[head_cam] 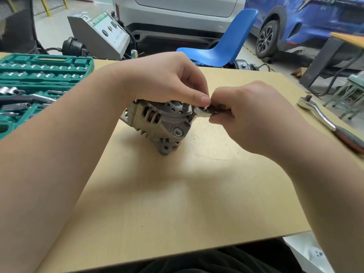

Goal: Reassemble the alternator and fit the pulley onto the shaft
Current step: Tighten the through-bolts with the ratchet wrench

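Head view, 1 frame only. Alternator (157, 123) sitting near the middle of the tan table (177, 194), well apart from every edge. Left hand (167, 79) draped over its top, thumb and fingers curled down onto the housing and onto a small metal part (202, 113) at the alternator's right side. Right hand (250, 115) clenched around that same part from the right (what exactly it is, too hidden to tell). Pulley not identifiable. Wide bare tabletop between alternator and near edge. Green socket case (39, 85) lying open at the far-left edge. Ratchet wrench (327, 123) lying slantwise along the right edge. Blue chair (226, 42) beyond the far edge.
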`<state>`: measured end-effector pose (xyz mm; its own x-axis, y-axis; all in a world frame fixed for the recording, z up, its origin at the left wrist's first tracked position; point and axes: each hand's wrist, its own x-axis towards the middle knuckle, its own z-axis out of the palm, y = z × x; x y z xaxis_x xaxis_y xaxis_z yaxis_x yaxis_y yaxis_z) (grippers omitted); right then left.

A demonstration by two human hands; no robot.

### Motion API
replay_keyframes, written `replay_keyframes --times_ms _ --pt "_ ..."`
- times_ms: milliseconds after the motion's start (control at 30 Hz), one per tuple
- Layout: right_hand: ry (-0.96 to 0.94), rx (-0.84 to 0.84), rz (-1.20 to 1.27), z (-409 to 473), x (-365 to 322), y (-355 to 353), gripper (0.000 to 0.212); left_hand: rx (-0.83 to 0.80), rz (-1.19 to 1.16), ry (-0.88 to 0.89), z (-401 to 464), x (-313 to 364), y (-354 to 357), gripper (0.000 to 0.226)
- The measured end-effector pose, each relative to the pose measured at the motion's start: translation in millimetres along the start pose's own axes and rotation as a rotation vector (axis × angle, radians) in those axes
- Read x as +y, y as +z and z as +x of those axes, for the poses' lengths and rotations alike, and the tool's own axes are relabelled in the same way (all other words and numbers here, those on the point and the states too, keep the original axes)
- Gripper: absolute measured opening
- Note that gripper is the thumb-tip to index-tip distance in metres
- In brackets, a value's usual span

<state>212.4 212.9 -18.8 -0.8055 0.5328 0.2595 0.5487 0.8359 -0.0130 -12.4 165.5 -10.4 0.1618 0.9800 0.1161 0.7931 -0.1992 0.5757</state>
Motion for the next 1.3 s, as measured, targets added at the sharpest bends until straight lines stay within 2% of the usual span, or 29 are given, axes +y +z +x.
replay_keyframes --times_ms 100,233,367,433,500,600,700,800,933,1000,1133,1233,1300 --pt "0.071 0.015 0.044 -9 -13 8 0.021 0.0 -0.005 -0.002 0 -2 1 0.019" --pt "0.126 0.064 0.087 -12 -18 13 0.023 -0.004 -0.008 -0.005 -1 -1 1 0.023" --pt "0.03 0.01 0.013 2 -5 1 0.022 -0.017 0.006 -0.01 -2 0 0 0.028" --pt "-0.024 -0.004 -0.014 5 -2 -3 0.009 -0.03 0.007 -0.018 -2 2 -1 0.031" --pt "-0.007 -0.013 -0.019 5 -1 -5 0.004 -0.022 0.008 -0.008 -2 2 0 0.027" --pt "0.093 -0.027 0.115 -4 -11 -1 0.021 0.013 0.008 -0.006 -2 3 2 0.019" --pt "0.147 -0.004 0.234 -9 -19 5 0.025 0.028 -0.023 -0.008 -3 2 1 0.017" --pt "0.102 -0.015 0.156 -3 -12 4 0.024 0.026 -0.017 -0.017 -2 1 0 0.017" --pt "-0.012 -0.051 0.039 9 0 -5 0.006 -0.02 -0.002 -0.009 0 1 0 0.025" --pt "0.02 -0.06 0.068 9 0 -6 0.008 -0.021 -0.005 -0.008 1 0 0 0.023" --pt "0.139 -0.051 0.185 -5 -15 1 0.026 0.016 0.01 -0.01 1 -1 1 0.014" --pt "0.167 -0.011 0.275 -7 -16 5 0.028 0.014 0.016 -0.015 1 0 2 0.014" --pt "0.125 -0.04 0.207 -2 -10 1 0.025 0.003 0.03 -0.028 1 0 2 0.015"
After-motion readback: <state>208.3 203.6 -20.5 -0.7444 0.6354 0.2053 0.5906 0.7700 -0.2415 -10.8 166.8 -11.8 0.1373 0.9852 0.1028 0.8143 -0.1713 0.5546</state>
